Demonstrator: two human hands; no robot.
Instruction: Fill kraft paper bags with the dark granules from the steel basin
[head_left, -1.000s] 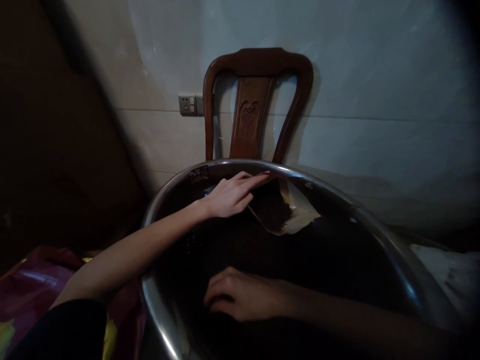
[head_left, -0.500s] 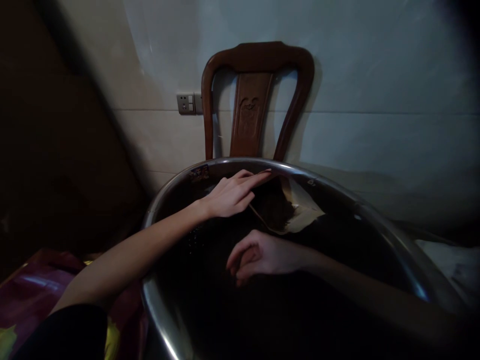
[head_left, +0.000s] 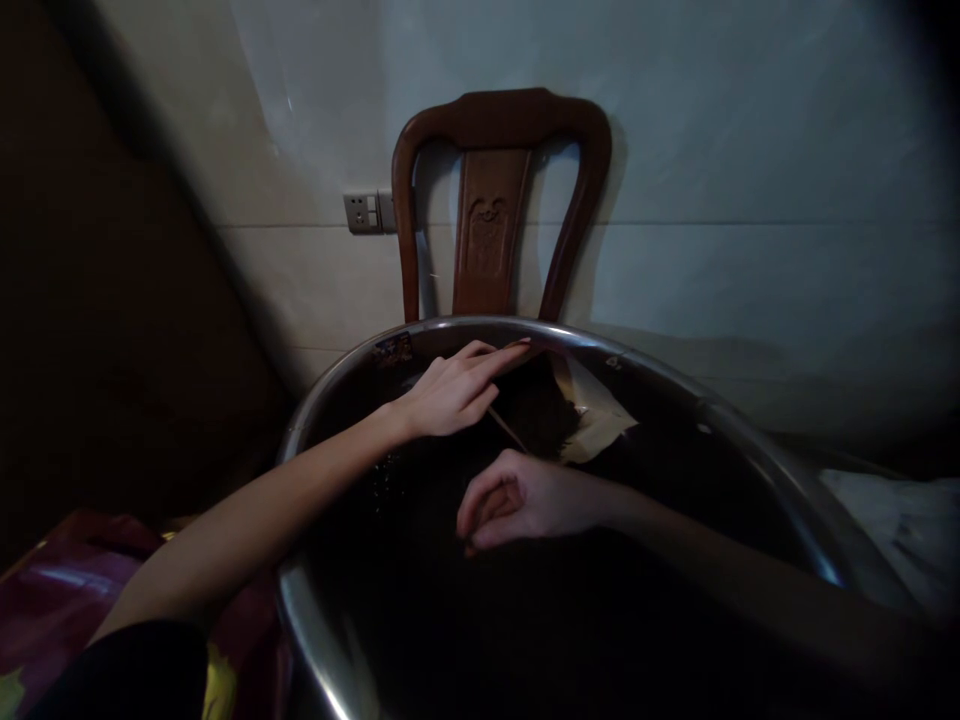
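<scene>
A bag with a pale, cream-coloured inner side [head_left: 604, 415] leans inside a big round metal tub [head_left: 309, 600], its mouth open towards me. Dark, loose-looking stuff [head_left: 544, 410] lies in it. At the bag's left edge, my left hand [head_left: 454, 390] grips the rim with thumb and fingers, its index finger stretched along the top. My right hand [head_left: 514, 505] hangs over the dark inside of the tub, just below the bag's mouth. Its fingers are curled in towards the thumb, and whatever they hold is too dark to make out. The tub's contents are lost in shadow.
Behind the tub stands a wooden chair [head_left: 491, 220] against a tiled wall [head_left: 712, 150] with a socket [head_left: 362, 212]. A maroon and yellow plastic sack [head_left: 71, 590] lies at the lower left. Whitish material [head_left: 892, 525] sits outside the rim on the right.
My right hand has risen slightly towards the bag, and its fingers have curled closer together. The left hand keeps its place on the bag. The whole view has shifted a little.
</scene>
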